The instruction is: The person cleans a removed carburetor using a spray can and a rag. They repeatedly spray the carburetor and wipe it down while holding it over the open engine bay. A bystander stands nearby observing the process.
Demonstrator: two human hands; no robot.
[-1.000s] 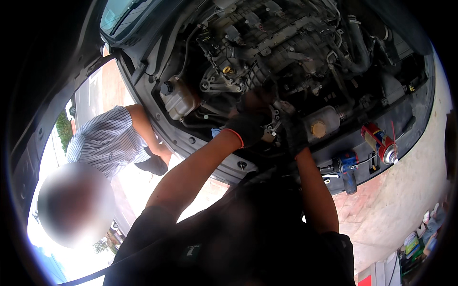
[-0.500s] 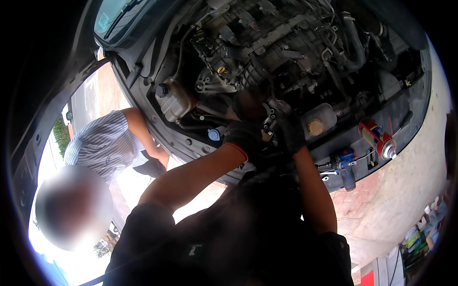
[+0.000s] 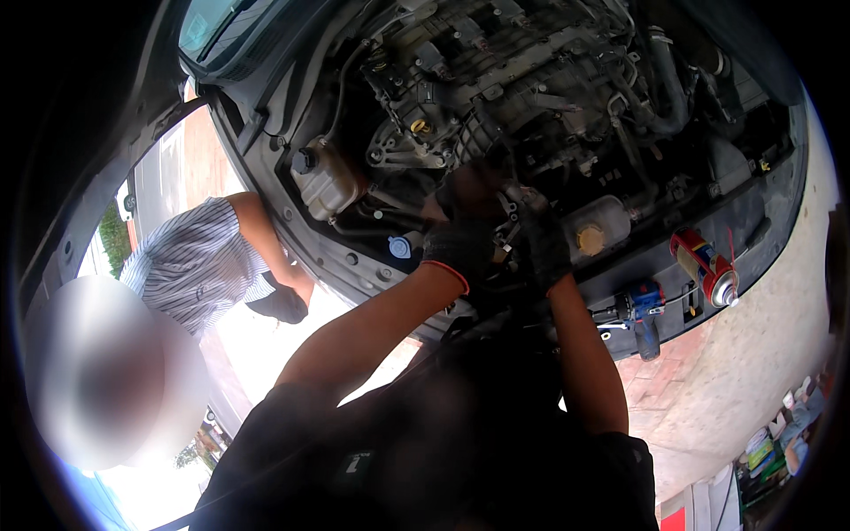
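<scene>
Both my hands are in dark work gloves, low in the front of a car's engine bay. My left hand (image 3: 462, 241), its glove cuff edged in red, is curled beside a dark rounded shape (image 3: 469, 190); its fingers are mostly lost in shadow, so what they hold cannot be made out. Close on its right, my right hand (image 3: 542, 237) has its fingers bent around the upper end of a small silver metal part (image 3: 511, 212). This part lies between the two hands, in front of the engine (image 3: 531, 88).
Left of my hands are a coolant tank (image 3: 326, 181) and a blue cap (image 3: 399, 247). A reservoir with a yellow cap (image 3: 591, 239) is at right. On the front edge lie a blue power drill (image 3: 642, 305) and a red spray can (image 3: 706, 267). A person in a striped shirt (image 3: 199, 257) leans in at left.
The view has shifted slightly, moving the engine bay a little to the right in the picture. The other person's head is farther left. My hands stay at the same spot among the parts.
</scene>
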